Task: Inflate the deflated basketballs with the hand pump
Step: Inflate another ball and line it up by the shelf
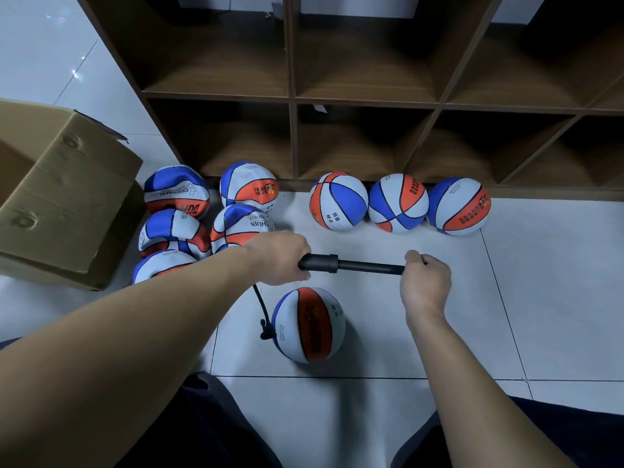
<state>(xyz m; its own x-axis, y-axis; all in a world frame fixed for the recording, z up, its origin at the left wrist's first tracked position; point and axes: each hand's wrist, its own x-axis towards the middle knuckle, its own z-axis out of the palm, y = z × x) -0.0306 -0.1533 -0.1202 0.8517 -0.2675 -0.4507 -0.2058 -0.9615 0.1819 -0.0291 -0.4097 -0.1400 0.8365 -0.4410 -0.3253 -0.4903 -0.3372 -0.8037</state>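
Observation:
A black hand pump (351, 265) is held level above the floor. My left hand (278, 256) grips its thick barrel end, and my right hand (426, 282) grips the handle at the end of the drawn-out rod. A black hose (261, 310) hangs from the barrel down to a red, white and blue basketball (309, 324) on the tiles between my knees. Several dented, deflated balls (175, 228) are piled at the left. Three round balls (398, 204) stand in a row against the shelf base.
An open cardboard box (64, 204) lies at the far left beside the deflated pile. A dark wooden cubby shelf (371, 106) with bare compartments fills the back. Light floor tiles (547, 298) stretch to the right of my right hand.

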